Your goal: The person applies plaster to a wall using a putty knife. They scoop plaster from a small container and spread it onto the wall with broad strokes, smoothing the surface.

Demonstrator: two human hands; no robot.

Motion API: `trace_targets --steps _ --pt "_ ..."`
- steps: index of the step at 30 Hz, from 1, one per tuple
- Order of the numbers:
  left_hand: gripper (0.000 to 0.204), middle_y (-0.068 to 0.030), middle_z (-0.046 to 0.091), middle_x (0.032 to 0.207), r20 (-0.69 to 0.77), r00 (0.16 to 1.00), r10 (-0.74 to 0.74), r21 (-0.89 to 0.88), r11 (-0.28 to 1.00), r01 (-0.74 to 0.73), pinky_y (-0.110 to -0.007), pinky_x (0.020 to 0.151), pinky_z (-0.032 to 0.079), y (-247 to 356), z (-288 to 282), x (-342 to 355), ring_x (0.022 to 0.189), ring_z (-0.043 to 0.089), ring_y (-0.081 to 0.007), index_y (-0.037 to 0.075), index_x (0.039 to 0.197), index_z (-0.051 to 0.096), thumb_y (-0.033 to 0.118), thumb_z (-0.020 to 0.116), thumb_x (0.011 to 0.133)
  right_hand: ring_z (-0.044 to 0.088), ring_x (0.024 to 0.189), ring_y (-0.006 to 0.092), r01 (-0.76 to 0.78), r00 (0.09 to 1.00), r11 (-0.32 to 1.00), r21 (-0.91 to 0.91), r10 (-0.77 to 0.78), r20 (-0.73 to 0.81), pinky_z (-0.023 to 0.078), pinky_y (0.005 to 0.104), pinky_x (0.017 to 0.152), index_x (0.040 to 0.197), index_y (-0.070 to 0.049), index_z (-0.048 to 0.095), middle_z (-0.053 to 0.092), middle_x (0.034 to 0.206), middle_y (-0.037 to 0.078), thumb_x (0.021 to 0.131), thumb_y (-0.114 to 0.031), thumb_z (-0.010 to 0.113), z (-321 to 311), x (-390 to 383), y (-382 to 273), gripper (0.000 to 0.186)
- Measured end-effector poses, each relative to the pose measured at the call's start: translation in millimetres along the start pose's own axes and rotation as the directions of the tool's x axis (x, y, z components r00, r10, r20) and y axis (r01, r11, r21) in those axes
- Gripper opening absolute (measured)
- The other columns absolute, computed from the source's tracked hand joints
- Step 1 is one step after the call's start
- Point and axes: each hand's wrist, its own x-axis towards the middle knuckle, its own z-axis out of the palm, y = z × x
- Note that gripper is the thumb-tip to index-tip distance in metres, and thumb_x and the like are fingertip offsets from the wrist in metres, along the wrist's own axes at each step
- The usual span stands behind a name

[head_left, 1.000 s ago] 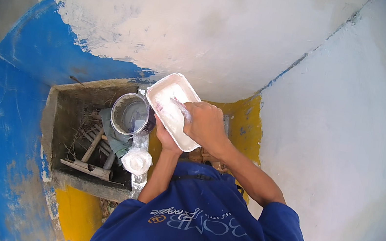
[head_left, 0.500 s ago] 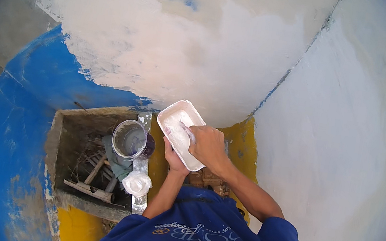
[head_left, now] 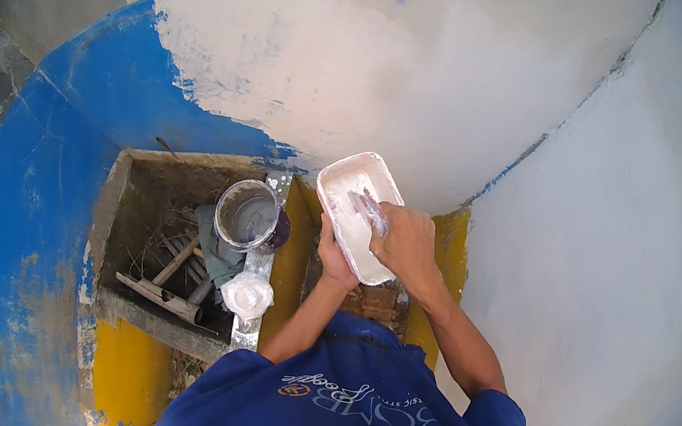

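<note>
My left hand (head_left: pixel 334 251) grips a white rectangular tray (head_left: pixel 354 169) by its left side, with creamy white paint or paste inside. My right hand (head_left: pixel 402 243) is closed on a paint-smeared tool handle (head_left: pixel 369 211) whose other end is in the white mixture; what kind of tool it is, I cannot make out. Left of the tray, a dark bucket (head_left: pixel 266 233) with grayish liquid stands on a splattered board (head_left: pixel 248 335). On that board, below the bucket, sits a wrapped white lump or container (head_left: pixel 248 294).
A concrete recess (head_left: pixel 125 183) holds bamboo pieces, twigs and green cloth (head_left: pixel 220 253). Around me are walls of patchy white (head_left: pixel 347 48), blue (head_left: pixel 50 172) and yellow (head_left: pixel 132 367), with a cracked seam up the right side. Brown pieces (head_left: pixel 376 301) lie low behind the tray.
The view has shifted between frames, and the tray in my hands now sits further right relative to the bucket. My right hand has moved slightly with the tool inside the tray.
</note>
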Motion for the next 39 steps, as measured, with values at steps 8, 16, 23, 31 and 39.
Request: trace_targets --steps 8,16,23,31,39 --pt "0.066 -0.0097 0.055 0.135 0.023 0.994 0.102 0.019 0.995 -0.103 -0.043 0.102 0.046 15.2 -13.8 -9.0 0.118 0.057 -0.0260 0.009 0.144 0.043 0.058 0.031 0.102 0.060 0.069 0.0478 -0.069 0.996 0.979 0.191 0.058 0.065 0.049 0.0484 0.063 0.091 0.003 0.069 0.061 0.072 0.029 0.073 -0.011 0.064 -2.7 -4.6 -21.0 0.023" --pt "0.070 -0.0111 0.051 0.142 0.055 0.994 0.090 -0.003 0.996 -0.090 -0.045 0.106 0.043 29.3 3.7 -10.0 0.125 0.053 -0.0284 0.009 0.148 0.038 0.061 0.028 0.102 0.060 0.068 0.0468 0.037 0.999 0.999 0.025 -0.037 -0.020 0.049 0.0496 0.063 0.086 0.000 0.069 0.063 0.071 0.026 0.073 -0.011 0.064 6.2 9.5 -19.0 0.017" --pt "0.067 -0.0123 0.055 0.134 0.004 0.999 0.039 -0.024 0.999 -0.039 -0.045 0.107 0.042 23.1 -40.0 -5.2 0.122 0.055 -0.0286 0.007 0.144 0.042 0.058 0.029 0.102 0.064 0.067 0.0446 -0.076 0.986 0.994 0.072 0.065 0.153 0.051 0.0496 0.064 0.084 0.003 0.069 0.063 0.069 0.026 0.066 -0.006 0.064 25.8 1.3 -23.2 0.021" --pt "0.067 -0.0138 0.052 0.138 -0.084 0.996 0.010 -0.060 0.998 -0.015 -0.048 0.111 0.038 33.4 -31.6 -8.7 0.129 0.049 -0.0302 0.009 0.146 0.039 0.058 0.028 0.103 0.064 0.068 0.0464 -0.150 0.968 0.956 0.251 0.091 0.233 0.052 0.0470 0.066 0.086 0.006 0.070 0.061 0.070 0.031 0.068 -0.005 0.064 40.0 7.9 -30.6 0.022" --pt "0.070 -0.0161 0.048 0.144 -0.013 1.000 -0.022 0.010 1.000 0.022 -0.047 0.108 0.043 49.2 -37.5 -8.3 0.129 0.052 -0.0310 0.004 0.150 0.033 0.057 0.031 0.103 0.068 0.065 0.0200 -0.512 0.837 0.656 0.554 0.238 0.492 0.051 0.0352 0.063 0.090 0.008 0.072 0.072 0.076 0.015 0.079 -0.006 0.072 43.7 37.0 1.4 0.019"
